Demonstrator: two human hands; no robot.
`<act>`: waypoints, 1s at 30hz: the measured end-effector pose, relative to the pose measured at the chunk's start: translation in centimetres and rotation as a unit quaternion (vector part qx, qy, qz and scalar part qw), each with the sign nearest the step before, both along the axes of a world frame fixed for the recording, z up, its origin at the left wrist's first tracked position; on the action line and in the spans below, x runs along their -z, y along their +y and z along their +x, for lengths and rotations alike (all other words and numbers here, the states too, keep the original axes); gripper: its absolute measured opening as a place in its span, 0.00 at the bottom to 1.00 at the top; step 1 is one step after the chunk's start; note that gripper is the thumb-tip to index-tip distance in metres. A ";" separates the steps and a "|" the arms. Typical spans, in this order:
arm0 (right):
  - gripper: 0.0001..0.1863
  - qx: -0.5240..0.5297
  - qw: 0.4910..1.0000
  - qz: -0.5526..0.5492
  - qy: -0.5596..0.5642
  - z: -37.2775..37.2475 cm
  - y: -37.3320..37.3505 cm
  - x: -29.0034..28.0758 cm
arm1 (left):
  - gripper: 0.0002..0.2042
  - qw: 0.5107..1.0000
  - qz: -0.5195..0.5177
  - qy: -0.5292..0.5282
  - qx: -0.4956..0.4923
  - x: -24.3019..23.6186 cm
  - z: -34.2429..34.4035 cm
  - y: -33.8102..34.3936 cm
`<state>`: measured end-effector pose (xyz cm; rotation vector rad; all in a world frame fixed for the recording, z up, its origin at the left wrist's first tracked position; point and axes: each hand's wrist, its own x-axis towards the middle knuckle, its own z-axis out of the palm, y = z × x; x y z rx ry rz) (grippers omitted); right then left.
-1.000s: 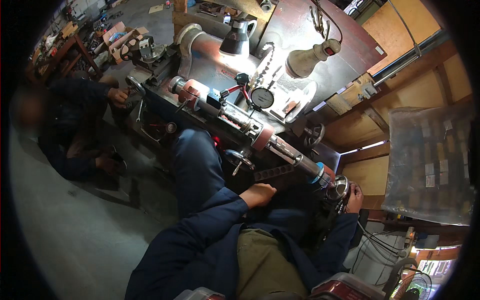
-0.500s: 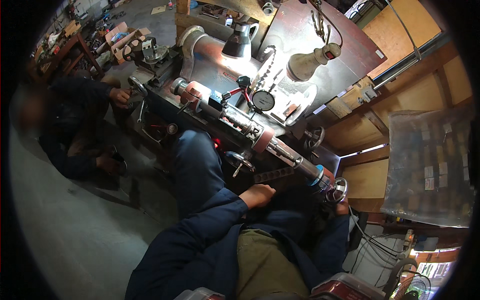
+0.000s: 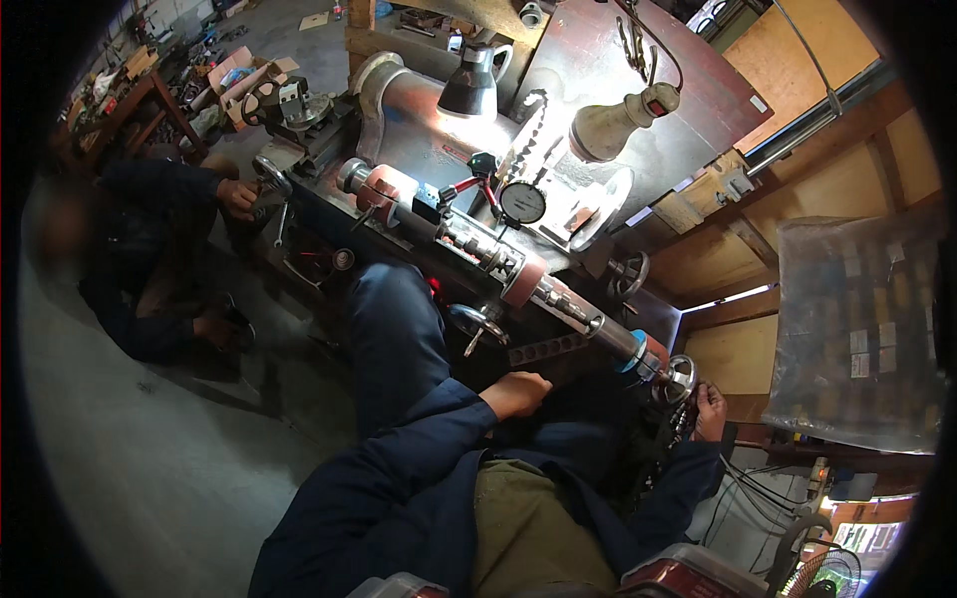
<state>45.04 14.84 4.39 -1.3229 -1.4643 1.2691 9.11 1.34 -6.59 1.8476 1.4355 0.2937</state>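
A long spindle assembly (image 3: 478,249) lies across the machine bed, running from upper left to lower right. At its near right end is a shiny metal handwheel (image 3: 682,379). My right hand (image 3: 710,413) is just right of this wheel's rim, fingers loosely bent and apart; whether a fingertip touches the rim is unclear. My left hand (image 3: 516,395) is low in front of the bed, above my lap, its fingers bending down out of sight. A round dial gauge (image 3: 523,202) on a jointed red-and-black arm (image 3: 469,185) stands over the middle of the spindle.
Two lamps, one dark (image 3: 473,88) and one beige (image 3: 613,130), light the bed. Another handwheel (image 3: 477,325) sticks out at the front. A person (image 3: 150,249) sits at left, one hand near a far handwheel (image 3: 272,175). A plastic sheet (image 3: 857,329) hangs at right.
My right hand has come out from behind and below the end handwheel, moving right and slightly up to its side. My left hand has hardly shifted.
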 end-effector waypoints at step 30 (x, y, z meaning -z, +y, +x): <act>0.14 -0.106 0.989 -0.012 -0.104 -0.2 -2.5 -1.4 | 0.12 0.998 -0.046 0.036 0.037 -0.5 -0.4 0.3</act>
